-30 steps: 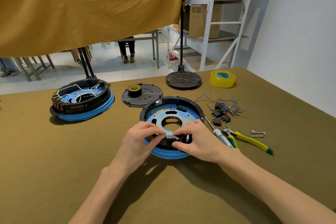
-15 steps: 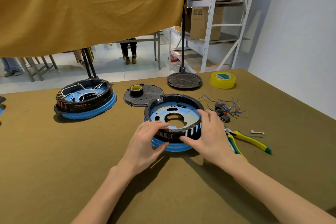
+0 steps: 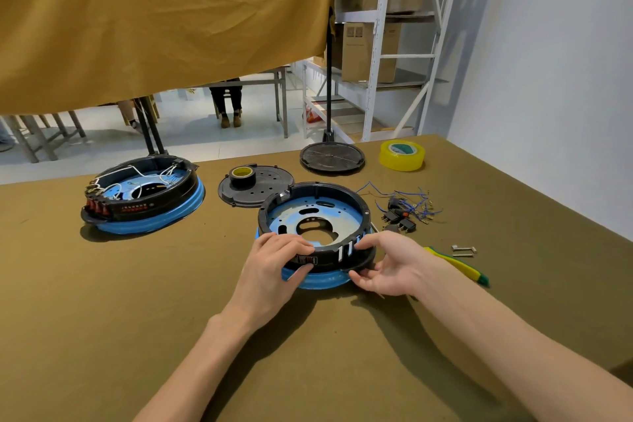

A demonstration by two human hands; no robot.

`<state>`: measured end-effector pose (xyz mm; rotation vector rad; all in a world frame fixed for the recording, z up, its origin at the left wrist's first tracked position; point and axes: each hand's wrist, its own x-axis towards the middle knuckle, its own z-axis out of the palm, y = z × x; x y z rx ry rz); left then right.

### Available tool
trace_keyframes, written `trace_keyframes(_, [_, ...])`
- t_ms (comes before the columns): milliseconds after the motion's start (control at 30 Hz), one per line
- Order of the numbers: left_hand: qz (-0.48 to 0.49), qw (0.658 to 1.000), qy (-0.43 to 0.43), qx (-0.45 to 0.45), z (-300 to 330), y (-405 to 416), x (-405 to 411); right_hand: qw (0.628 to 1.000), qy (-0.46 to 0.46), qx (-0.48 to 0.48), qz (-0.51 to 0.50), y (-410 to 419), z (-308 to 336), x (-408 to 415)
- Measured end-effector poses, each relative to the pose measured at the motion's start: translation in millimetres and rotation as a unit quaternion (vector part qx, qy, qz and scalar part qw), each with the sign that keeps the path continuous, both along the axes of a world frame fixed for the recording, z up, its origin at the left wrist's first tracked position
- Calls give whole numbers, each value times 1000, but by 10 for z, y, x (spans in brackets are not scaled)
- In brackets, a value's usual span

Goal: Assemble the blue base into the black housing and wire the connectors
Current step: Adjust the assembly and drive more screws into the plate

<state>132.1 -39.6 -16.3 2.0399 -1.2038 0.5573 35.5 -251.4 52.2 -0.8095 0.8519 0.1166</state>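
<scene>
Seating stage, judged from the layout: black housing [image 3: 313,212] sits over the blue base [image 3: 317,279] near the middle of the tabletop, base rim showing below the ring on the near side, blue plate visible inside. Left hand [image 3: 274,267] grips the housing's near-left wall, fingers curled over the top rim, thumb at the seam with the base. Right hand [image 3: 390,267] pinches the lower lip on the near-right side, thumb on the ring, fingers under the edge. Whether the parts are fully locked, cannot tell. No wires inside this unit, so wiring looks not yet started. Loose connectors [image 3: 399,217] with blue wires [image 3: 412,202] lie just right of the housing, toward the right edge. Yellow-green pliers [image 3: 459,267] and small metal clips [image 3: 464,250] lie near the right wrist. Finished-looking wired unit [image 3: 144,202] sits toward the far-left. Black cover plate [image 3: 260,193] with a tape roll on it lies behind the housing; yellow tape roll [image 3: 402,155] at the far edge. Left to do: confirm fit, attach connectors, route wires.
</scene>
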Motion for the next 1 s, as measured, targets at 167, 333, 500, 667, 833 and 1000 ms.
trace_keyframes(167, [-18, 1000, 9, -6, 19, 86, 5, 1000, -7, 19, 14, 1, 18, 14])
trace_keyframes(333, [10, 1000, -17, -1, 68, 96, -1, 996, -43, 33, 75, -27, 215, 22])
trace_keyframes(500, [38, 995, 9, -87, 268, 109, -8, 969, -122, -158, 143, -24, 377, 45])
trace_keyframes(667, [69, 969, 111, -209, 735, 76, -29, 894, -297, -295, 158, 129, 724, 135])
trace_keyframes(833, [103, 934, 205, -274, 1005, 57, -35, 790, -330, -482, 185, 435, 902, 312])
trace_keyframes(1000, [127, 818, 403, -390, 1068, 236, 106, 723, -347, -569, 183, 514, 881, 456])
